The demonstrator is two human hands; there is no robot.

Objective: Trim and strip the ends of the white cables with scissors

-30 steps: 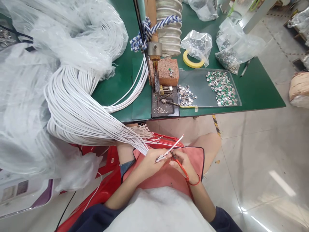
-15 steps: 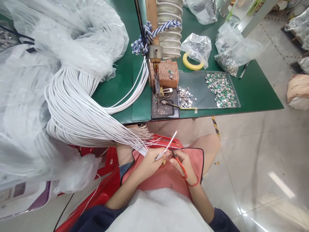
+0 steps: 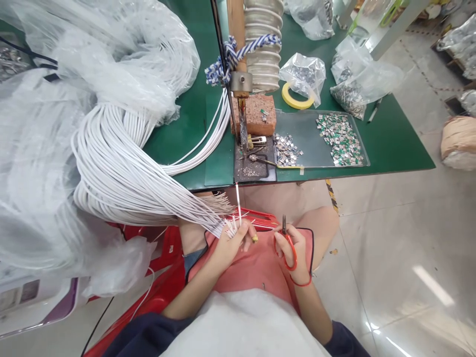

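My left hand [image 3: 235, 240] is closed on the ends of several white cables over my lap. One white cable [image 3: 238, 203] sticks up from its thumb, with a bit of red at the tip. Yellow tape or a cover wraps one of its fingertips. From the left, a thick bundle of white cables [image 3: 122, 163] runs down to this hand. My right hand [image 3: 295, 248] holds red-handled scissors [image 3: 291, 255], their short dark blades pointing up and apart from the cables. A salmon-coloured cloth [image 3: 256, 277] lies under both hands.
A green table [image 3: 394, 144] stands ahead. On it are a soldering iron [image 3: 242, 124] on a stand, a brick [image 3: 260, 111], a tray [image 3: 308, 131] of small metal connectors, yellow tape [image 3: 297, 103] and plastic bags [image 3: 305, 72]. A red stool [image 3: 148, 307] is at lower left.
My right hand has moved right with the scissors, away from my left hand, and the blades now point up. The single cable in my left hand has swung from leaning right to nearly upright.
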